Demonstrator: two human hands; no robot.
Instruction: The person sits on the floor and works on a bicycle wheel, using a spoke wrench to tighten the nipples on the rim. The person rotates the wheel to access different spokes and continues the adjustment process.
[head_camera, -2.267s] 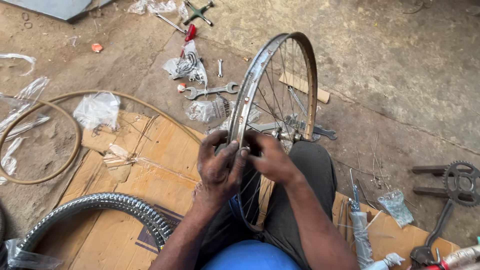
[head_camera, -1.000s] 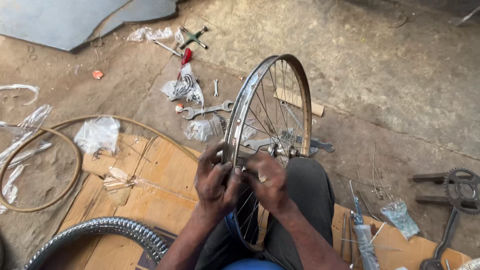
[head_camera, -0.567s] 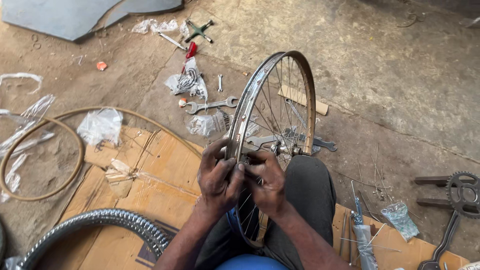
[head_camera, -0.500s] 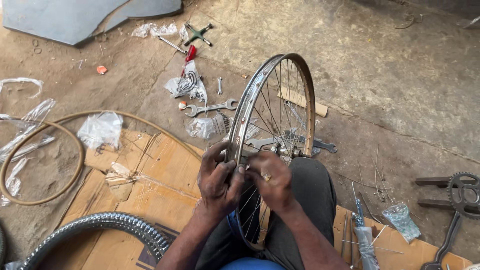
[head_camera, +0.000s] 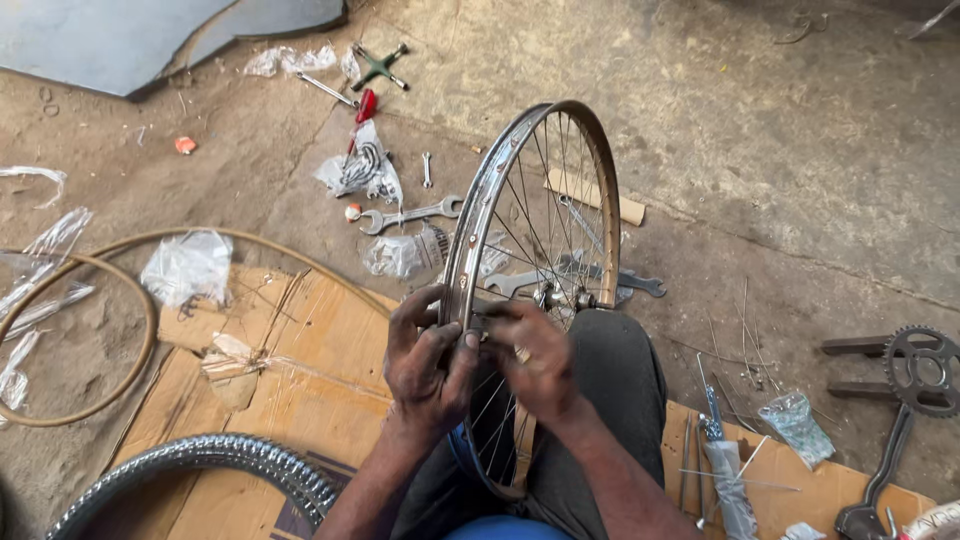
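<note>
my left hand (head_camera: 428, 362) has its fingers (head_camera: 452, 350) curled shut round the rim of the bicycle wheel (head_camera: 490, 200), thumb side against the metal. my right hand (head_camera: 537, 360) fingers (head_camera: 497, 318) are pinched nearly closed at the same spot on the rim; can't tell what tiny part sits between them. the wheel stands upright across my lap, hub (head_camera: 560, 296) beyond my knuckles. flattened cardboard (head_camera: 290, 370) lies under me, a spanner (head_camera: 410, 214) on the floor past the wheel, a crank with chainring (head_camera: 905, 400) off to the right.

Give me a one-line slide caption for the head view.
Both hands, left hand and right hand, grip the rim of an upright spoked bicycle wheel.
</note>
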